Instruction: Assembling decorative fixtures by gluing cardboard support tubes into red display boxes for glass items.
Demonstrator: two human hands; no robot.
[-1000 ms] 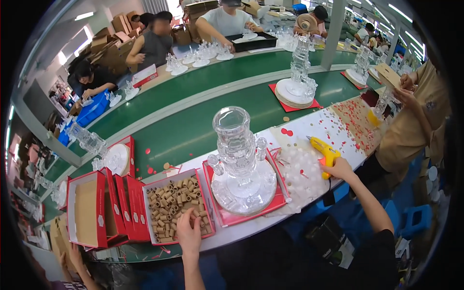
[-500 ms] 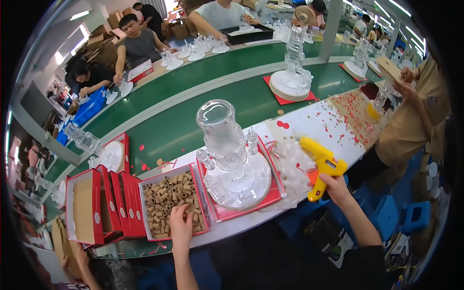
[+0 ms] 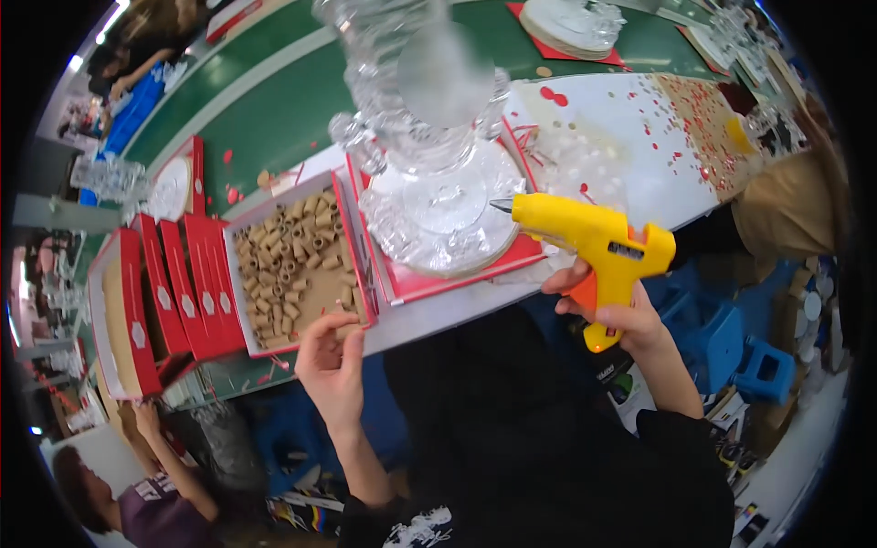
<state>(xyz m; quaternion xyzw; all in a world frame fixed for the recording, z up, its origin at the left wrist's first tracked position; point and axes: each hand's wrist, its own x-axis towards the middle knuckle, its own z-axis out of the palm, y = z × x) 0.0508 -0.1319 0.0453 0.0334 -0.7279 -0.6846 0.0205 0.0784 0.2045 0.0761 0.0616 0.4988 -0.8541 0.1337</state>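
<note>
My right hand (image 3: 630, 320) grips a yellow hot glue gun (image 3: 575, 226) with an orange trigger. Its metal nozzle points left, in front of the clear glass piece's round base. That tall glass piece (image 3: 420, 137) stands upright on a white disc (image 3: 411, 242), inside a red-edged box lid (image 3: 406, 288). At the near right corner of a red-sided box (image 3: 239, 306), my left hand (image 3: 333, 374) is closed in a pinch, apparently on a small brown cardboard tube (image 3: 347, 331) mostly covered by the fingers. Many such tubes fill the box, with some bare bottom showing.
Red boxes (image 3: 187, 283) stand in a row at left. Green conveyor belts (image 3: 274, 100) curve behind the white table (image 3: 621, 164), strewn with red bits. Blue stools (image 3: 717, 333) stand at lower right. Co-workers are at left (image 3: 164, 493) and right (image 3: 795, 210).
My left hand has come out of the tubes to the box's near edge, pinching. The glue gun has turned, its nozzle now closer to the glass base. The view has tilted downward.
</note>
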